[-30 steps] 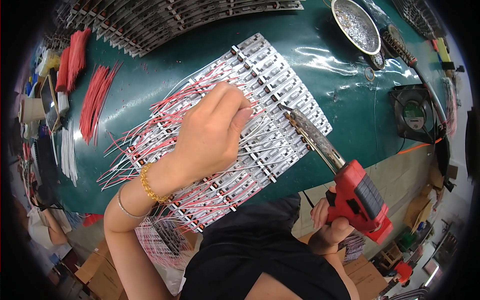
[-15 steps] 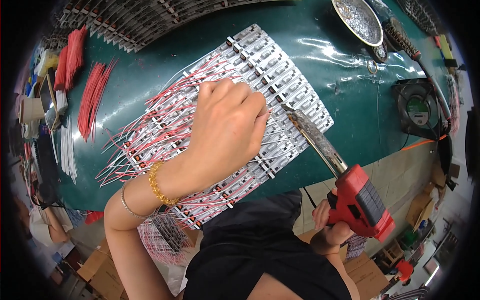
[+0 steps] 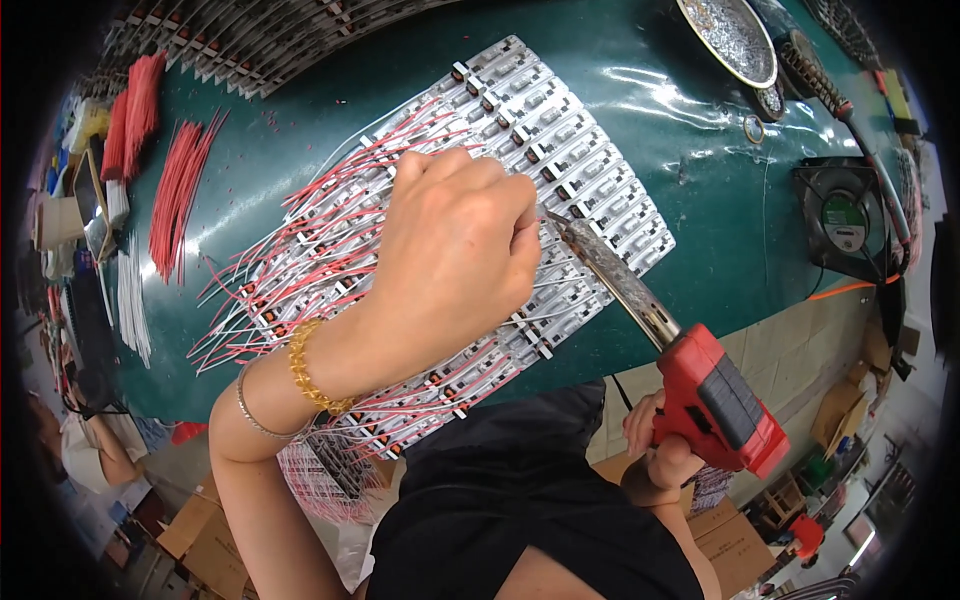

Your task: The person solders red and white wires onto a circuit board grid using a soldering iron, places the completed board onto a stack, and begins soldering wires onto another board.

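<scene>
My left hand (image 3: 450, 245), with a yellow beaded bracelet on its wrist, is closed over a panel of many white plastic modules (image 3: 610, 180). Its fingertips point down and are hidden, so what they pinch cannot be made out. Red and white wires (image 3: 290, 265) fan out leftward from the panel, under this hand and forearm. My right hand (image 3: 658, 445) is wrapped round the grip of a red soldering gun (image 3: 715, 400). The gun's long, darkened tip slants up and left, ending right beside the left hand's fingers, above the modules. Whether the tip touches anything cannot be told.
Bundles of red wire (image 3: 180, 200) and white wire (image 3: 132, 305) lie at the left of the green table (image 3: 700, 200). A metal bowl (image 3: 730, 40), a coiled iron holder (image 3: 805, 70) and a black fan (image 3: 845, 220) stand at the right. More modules (image 3: 250, 40) line the back.
The soldering gun's tip has shifted left and slightly up, closer to my left hand's fingers. My left hand keeps its closed pose and has barely moved.
</scene>
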### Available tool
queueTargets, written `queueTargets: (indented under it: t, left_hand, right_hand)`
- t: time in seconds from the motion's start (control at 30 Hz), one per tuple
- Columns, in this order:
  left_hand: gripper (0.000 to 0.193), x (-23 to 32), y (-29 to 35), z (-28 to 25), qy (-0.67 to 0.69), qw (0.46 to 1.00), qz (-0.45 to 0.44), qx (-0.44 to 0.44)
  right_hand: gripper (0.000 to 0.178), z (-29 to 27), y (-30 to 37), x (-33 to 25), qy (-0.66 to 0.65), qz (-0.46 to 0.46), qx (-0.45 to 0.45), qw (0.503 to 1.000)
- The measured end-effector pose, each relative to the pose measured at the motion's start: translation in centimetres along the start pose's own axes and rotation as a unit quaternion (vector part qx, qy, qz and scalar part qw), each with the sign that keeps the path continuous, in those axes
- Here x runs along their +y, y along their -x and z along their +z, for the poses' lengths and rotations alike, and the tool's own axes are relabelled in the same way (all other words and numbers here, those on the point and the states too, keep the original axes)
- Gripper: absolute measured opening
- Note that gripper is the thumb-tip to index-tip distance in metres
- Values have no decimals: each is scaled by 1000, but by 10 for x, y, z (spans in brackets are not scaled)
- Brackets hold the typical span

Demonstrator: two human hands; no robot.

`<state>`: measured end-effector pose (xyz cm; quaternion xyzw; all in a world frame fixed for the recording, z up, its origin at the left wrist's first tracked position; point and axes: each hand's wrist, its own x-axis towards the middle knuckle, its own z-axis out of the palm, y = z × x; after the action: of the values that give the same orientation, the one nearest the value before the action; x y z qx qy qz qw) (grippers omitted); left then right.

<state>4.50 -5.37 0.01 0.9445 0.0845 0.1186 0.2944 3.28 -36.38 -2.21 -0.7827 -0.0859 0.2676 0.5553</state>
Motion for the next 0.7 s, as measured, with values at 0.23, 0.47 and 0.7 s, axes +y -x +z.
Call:
queueTargets:
  t: [0.23, 0.47, 0.7]
  left_hand:
    - [15, -4, -1, 2, 5, 1000, 11, 18]
    - [10, -5, 3, -1, -16, 999, 24, 16]
    - [15, -74, 32, -91, -313, 940, -104, 93]
  right_hand:
    - [82, 21, -20, -24, -164, -103, 35, 980]
    - [82, 20, -22, -18, -150, -159, 23, 975]
    - [65, 19, -34, -25, -230, -210, 43, 949]
